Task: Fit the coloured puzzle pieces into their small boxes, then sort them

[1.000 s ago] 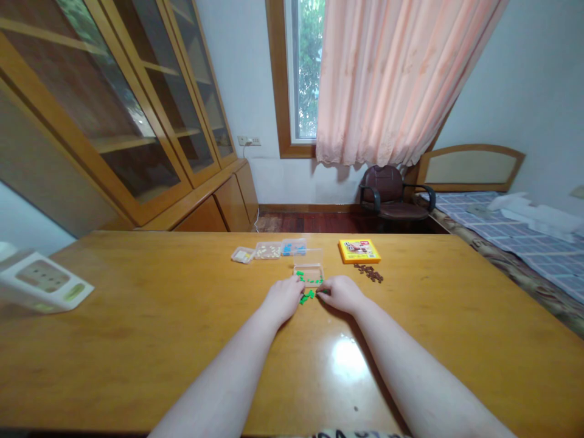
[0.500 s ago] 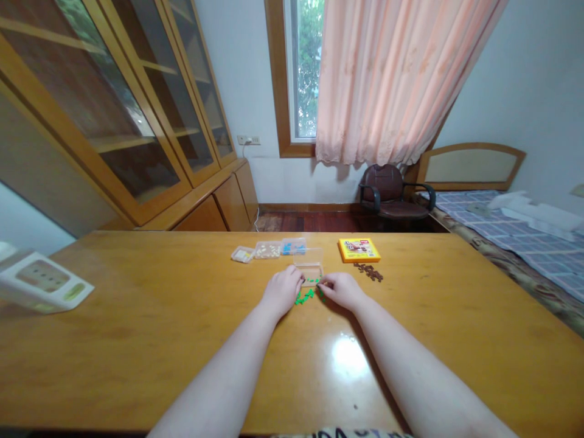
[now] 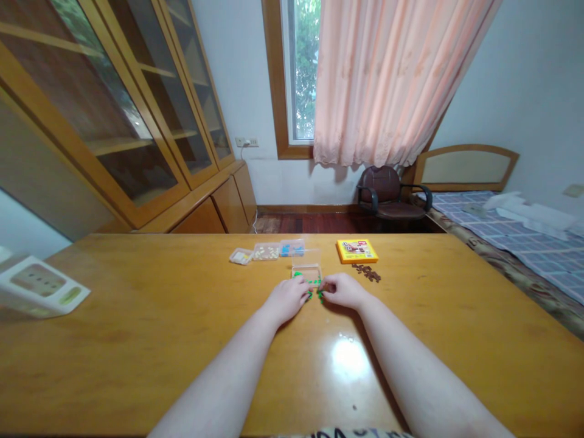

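Both hands meet at mid-desk [image 3: 137, 316], w/ a small scatter of green pieces [image 3: 314, 295] lying on the wood in the gap btwn them. Left hand [image 3: 287, 299] lies palm down, fingers curled over the scatter's left edge; fingertips hidden, so can't tell if it grips anything. Right hand [image 3: 343, 290] has thumb & fingertips pinched narrow at the scatter's right edge, too small to tell if a piece sits btwn them. Just beyond the pieces, away from the person, stands a small clear box [image 3: 306, 271], lid open, more green bits inside. Both hands abt equally near the scatter; right fingertips are closest to the box's near rim. Further back: a row of 3 clear boxes [image 3: 267, 250]; off to the right a yellow box [image 3: 357, 250] & brown pieces [image 3: 366, 272]
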`<state>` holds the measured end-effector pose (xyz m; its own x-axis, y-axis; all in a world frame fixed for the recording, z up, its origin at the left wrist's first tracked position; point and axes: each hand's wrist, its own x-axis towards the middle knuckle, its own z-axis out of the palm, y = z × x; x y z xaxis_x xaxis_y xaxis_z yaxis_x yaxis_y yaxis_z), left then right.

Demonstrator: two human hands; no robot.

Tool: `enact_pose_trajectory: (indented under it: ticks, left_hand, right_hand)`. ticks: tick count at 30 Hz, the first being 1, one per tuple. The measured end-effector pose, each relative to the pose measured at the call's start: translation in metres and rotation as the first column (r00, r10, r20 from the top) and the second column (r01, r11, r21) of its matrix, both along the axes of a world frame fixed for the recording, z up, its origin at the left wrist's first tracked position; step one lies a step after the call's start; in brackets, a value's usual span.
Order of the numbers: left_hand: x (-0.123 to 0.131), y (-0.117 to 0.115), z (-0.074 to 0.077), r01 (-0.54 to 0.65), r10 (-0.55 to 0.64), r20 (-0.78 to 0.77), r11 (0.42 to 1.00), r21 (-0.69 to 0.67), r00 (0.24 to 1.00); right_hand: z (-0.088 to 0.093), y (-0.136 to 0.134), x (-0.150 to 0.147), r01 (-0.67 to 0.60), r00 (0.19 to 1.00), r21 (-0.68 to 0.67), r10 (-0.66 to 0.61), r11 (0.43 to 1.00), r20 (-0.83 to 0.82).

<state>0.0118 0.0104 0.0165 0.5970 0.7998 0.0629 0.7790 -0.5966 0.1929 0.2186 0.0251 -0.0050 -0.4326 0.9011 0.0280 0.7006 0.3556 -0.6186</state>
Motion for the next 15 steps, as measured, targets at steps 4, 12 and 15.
enact_pose_trajectory:
  ticks: [4, 12, 15]
  left_hand:
    - [0.003, -0.003, -0.002, 0.092, -0.092, -0.010, 0.996, -0.002, 0.996]
    - [0.004, -0.004, -0.004, 0.102, -0.102, -0.007, 0.995, -0.022, 0.995]
    - [0.005, -0.006, -0.002, 0.077, -0.077, 0.002, 0.997, -0.030, 0.997]
  right_hand:
    - [-0.003, 0.002, 0.002, -0.035, 0.998, 0.027, 0.033, 0.999, 0.052]
    - [-0.010, 0.006, 0.003, -0.023, 0.999, 0.025, 0.024, 0.999, -0.048]
    - [-0.015, 0.010, 0.003, 0.054, 0.985, -0.001, -0.054, 0.999, -0.166]
